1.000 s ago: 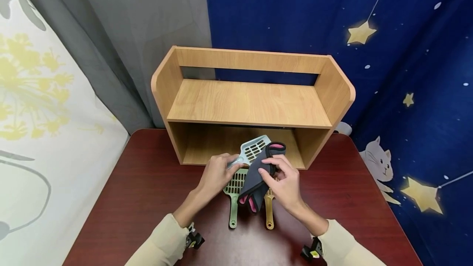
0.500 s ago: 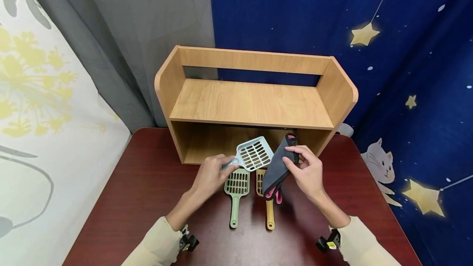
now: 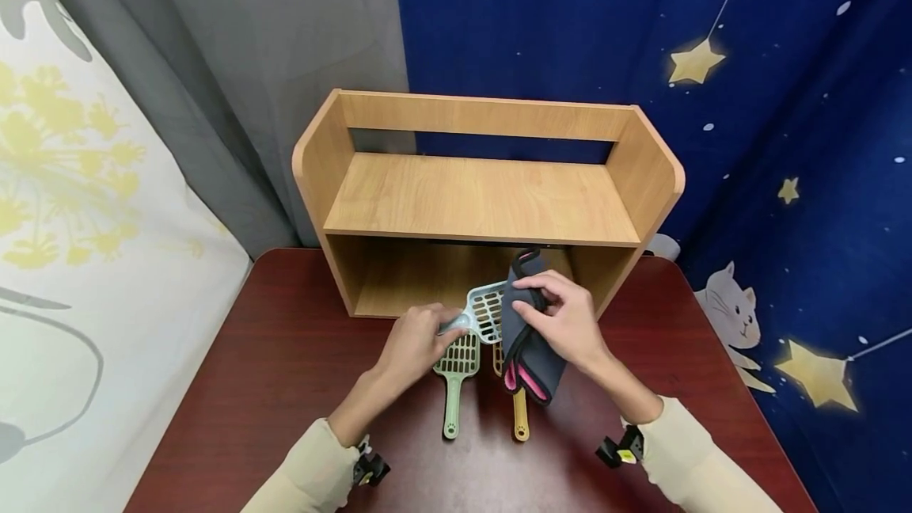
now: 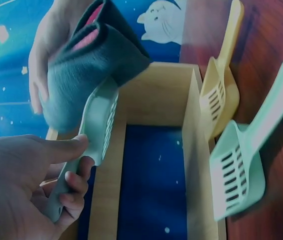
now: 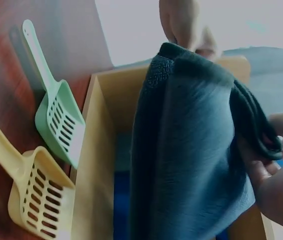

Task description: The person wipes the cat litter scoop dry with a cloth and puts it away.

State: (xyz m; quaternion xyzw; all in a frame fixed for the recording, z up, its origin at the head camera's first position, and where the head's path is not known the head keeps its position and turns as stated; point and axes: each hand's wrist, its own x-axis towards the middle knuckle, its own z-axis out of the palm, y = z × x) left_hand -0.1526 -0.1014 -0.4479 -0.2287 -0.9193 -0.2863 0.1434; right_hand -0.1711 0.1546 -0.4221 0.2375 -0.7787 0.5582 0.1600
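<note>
My left hand grips the handle of a pale blue slotted litter scoop, raised above the table in front of the shelf. My right hand pinches a folded dark grey cloth with black edging and a pink inner side. In the left wrist view the cloth covers the far end of the blue scoop. A green litter scoop lies on the table below the left hand. Beside it lies a yellow scoop, partly hidden by the cloth.
A two-tier wooden shelf stands at the back of the dark red table, just beyond the hands. Grey curtain and blue starry curtain hang behind it. A white patterned curtain borders the left side.
The cloth has moved right off the scoop, then back left onto its right end. The blue scoop tilted and dipped slightly. The green and yellow scoops stayed put.
</note>
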